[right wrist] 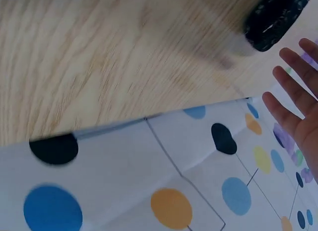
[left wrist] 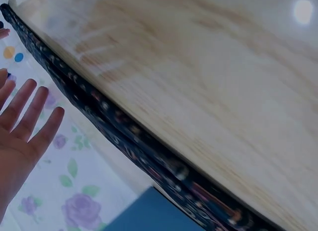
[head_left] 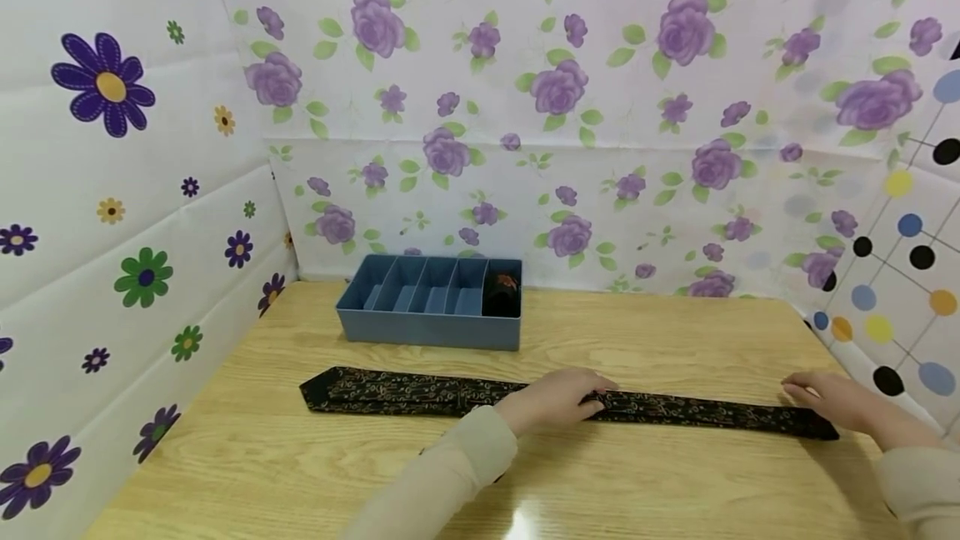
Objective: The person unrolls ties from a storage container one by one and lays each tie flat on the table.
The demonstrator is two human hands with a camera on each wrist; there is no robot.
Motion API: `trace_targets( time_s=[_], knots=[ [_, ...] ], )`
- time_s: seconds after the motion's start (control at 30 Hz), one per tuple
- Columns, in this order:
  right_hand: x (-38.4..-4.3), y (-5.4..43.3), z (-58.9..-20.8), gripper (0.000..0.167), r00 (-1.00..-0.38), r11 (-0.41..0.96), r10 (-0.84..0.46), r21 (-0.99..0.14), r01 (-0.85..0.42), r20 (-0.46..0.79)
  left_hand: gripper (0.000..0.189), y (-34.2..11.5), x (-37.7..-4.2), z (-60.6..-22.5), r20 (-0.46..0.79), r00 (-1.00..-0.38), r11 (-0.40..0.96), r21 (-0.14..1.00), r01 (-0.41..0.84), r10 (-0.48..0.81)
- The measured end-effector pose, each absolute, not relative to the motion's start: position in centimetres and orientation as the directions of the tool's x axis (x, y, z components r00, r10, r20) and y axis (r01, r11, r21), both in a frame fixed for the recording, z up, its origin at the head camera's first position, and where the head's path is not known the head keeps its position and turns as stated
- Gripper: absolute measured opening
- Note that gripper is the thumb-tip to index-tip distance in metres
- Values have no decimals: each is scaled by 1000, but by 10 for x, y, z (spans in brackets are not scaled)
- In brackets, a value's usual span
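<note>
A black necktie with a small reddish and pale pattern lies lengthwise across the table, its pointed broad end at the left. In the left wrist view the necktie shows two layers along its edge. My left hand is over its middle, and the left wrist view shows those fingers spread and apart from the cloth. Beside the right end of the tie is my right hand. The right wrist view shows the fingers extended, holding nothing, with the necktie's looped end close by.
Behind the tie stands a blue-grey box divided into several compartments. A dark bundle with a reddish pattern sits in its rightmost compartment. The wooden table meets a flowered cloth at the back and a dotted cloth at the right.
</note>
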State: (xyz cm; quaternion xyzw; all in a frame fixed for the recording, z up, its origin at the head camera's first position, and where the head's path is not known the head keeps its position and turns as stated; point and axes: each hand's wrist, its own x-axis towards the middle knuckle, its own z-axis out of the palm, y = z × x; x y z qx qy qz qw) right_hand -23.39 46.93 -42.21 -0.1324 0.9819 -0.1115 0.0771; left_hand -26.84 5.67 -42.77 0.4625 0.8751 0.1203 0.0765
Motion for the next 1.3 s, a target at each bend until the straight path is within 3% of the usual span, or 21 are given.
trace_targets(
  time_s=[0.43,0.63,0.93,1.3],
  knots=[
    [-243,417,-436,35,-973,944,-214,-236,-229,90,30,8,-276,-417,142,-671,623,273,733,727],
    [-245,380,-432,33,-949,937,-240,-207,-282,207,27,-15,-277,-413,258,-716,662,273,698,649],
    [-255,330,-414,35,-914,912,-282,-215,-350,293,26,-47,-283,-409,378,-792,707,368,604,480],
    [-261,295,-410,38,-857,868,-380,-188,-461,348,30,-79,-289,-406,458,-796,717,388,579,396]
  ],
)
